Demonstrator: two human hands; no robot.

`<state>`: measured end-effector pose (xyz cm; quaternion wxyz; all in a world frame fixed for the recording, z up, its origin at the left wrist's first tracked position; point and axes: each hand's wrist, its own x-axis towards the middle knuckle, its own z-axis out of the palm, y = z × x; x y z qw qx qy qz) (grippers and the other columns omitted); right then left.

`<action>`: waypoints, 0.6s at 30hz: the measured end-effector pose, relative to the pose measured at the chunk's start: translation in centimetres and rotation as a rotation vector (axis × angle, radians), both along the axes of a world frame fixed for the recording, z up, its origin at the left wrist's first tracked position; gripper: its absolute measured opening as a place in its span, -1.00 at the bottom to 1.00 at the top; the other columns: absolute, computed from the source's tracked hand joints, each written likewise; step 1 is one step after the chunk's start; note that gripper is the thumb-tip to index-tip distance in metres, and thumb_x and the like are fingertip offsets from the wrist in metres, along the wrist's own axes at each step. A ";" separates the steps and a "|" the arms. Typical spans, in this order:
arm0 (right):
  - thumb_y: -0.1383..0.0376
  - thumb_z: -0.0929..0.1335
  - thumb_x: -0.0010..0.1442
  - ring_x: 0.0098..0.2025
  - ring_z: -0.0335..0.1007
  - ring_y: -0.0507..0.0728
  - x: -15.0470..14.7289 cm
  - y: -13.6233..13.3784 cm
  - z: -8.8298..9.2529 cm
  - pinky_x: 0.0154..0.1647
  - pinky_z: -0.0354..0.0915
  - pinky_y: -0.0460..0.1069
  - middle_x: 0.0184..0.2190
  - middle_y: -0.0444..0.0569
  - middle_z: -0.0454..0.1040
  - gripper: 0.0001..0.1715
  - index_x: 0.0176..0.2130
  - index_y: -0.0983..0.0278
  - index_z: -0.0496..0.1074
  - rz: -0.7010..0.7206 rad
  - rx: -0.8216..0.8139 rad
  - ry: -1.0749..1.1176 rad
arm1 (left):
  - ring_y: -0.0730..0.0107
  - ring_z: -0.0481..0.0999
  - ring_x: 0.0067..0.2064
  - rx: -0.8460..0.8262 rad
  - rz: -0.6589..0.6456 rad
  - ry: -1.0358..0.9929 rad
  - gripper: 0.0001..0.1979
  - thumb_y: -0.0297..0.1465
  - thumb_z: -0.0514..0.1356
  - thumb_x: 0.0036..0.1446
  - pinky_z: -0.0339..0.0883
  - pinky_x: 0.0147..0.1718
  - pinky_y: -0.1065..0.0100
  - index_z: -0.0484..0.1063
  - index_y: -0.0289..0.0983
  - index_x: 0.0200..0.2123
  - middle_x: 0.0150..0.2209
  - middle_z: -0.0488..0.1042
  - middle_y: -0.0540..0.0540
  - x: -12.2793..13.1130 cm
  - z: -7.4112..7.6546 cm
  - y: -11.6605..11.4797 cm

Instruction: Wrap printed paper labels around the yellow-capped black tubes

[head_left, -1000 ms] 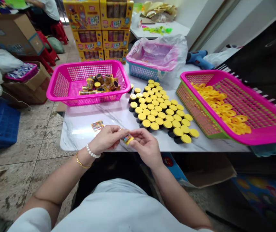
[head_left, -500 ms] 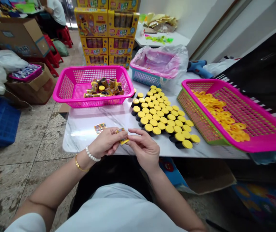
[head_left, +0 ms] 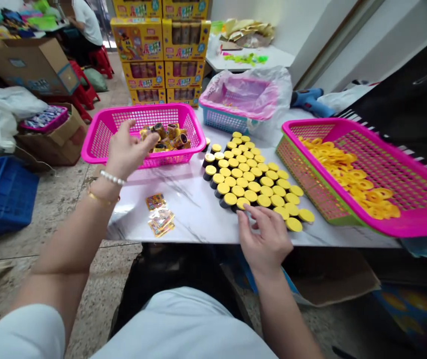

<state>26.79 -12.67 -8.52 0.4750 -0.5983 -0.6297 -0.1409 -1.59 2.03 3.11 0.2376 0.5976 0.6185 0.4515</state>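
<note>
My left hand (head_left: 129, 149) is over the near left side of a pink basket (head_left: 99, 117), fingers spread, holding nothing visible. In that basket lie several small cylinders (head_left: 172, 132) with yellow printed wraps and dark ends. My right hand (head_left: 265, 234) is at the front of a group of black cylinders with yellow tops (head_left: 246, 177). Its thumb and forefinger are apart, with their tips beside one front yellow-topped cylinder (head_left: 242, 203); whether they touch it I cannot tell. Between my hands, small printed film sleeves (head_left: 161, 222) lie on the white table (head_left: 198, 219), another sleeve (head_left: 155, 201) just behind them.
A pink basket of yellow rings (head_left: 351, 172) stands at the right. Behind the cylinders is a plastic-lined blue basket (head_left: 224, 119). Yellow printed boxes (head_left: 138, 42) are stacked at the back. A blue crate (head_left: 4, 199) stands on the floor at left; a person (head_left: 86, 25) sits far back.
My hands have parted: the left went forward to the pink basket, the right moved right to the yellow-topped cylinders. The small yellow printed piece is no longer between them, and more sleeves show on the table.
</note>
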 end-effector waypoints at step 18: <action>0.29 0.41 0.28 -0.31 0.53 0.12 -5.2 -3.1 1.7 -0.38 0.46 -0.02 -0.28 0.03 0.60 -0.85 -0.14 0.19 0.59 0.384 -0.244 0.502 | 0.47 0.38 -0.47 0.253 -0.111 0.170 -0.86 -0.39 0.31 0.16 0.28 -0.45 0.41 0.54 -0.25 -0.45 -0.48 0.44 -0.01 2.2 -7.5 -13.0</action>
